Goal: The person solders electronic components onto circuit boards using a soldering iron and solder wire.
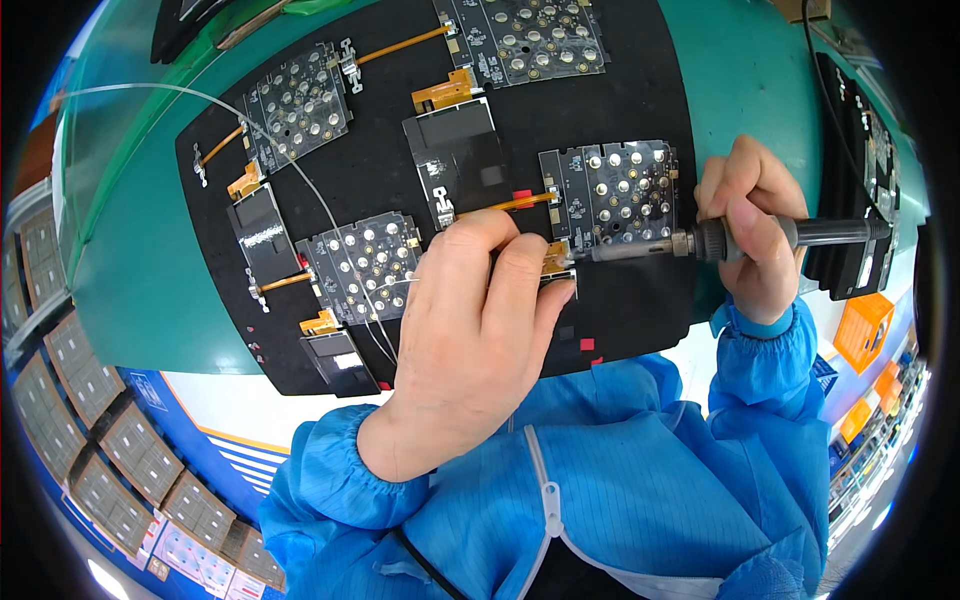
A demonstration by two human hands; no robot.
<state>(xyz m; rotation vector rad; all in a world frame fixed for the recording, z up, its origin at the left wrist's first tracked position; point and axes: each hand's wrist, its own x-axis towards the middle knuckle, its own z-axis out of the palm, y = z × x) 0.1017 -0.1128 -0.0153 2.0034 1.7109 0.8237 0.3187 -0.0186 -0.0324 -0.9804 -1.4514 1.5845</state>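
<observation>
At the green bench (740,90), we gripped a soldering iron (840,232) in our right hand (755,225), fingers wrapped round its grip, and aimed it leftward at the orange flex tab (554,260) on the lower-left edge of a keypad circuit board (632,190). The board lay on the right of a black mat (640,300), its rows of silvery domes facing up. Our left hand (465,310) curled just beside the tab, finger and thumb bent toward the iron's tip; whether they pinched anything we could not tell, nor could we see whether tip and tab were touching.

The job, as we judged it, was a small solder joint, and it called for a steady wrist, a brief touch and a flex tab lying flat and square to its pads. Our left fingertips sat near the hot end, so a little more room would have been prudent. A thin pale wire (180,87), probably solder, ran over a neighbouring keypad board (365,265) toward our left hand; it needed free slack, lest it snag the parts beneath. The iron's shaft passed close along the board's lower edge, where a careless dip might have scorched the domes.
</observation>
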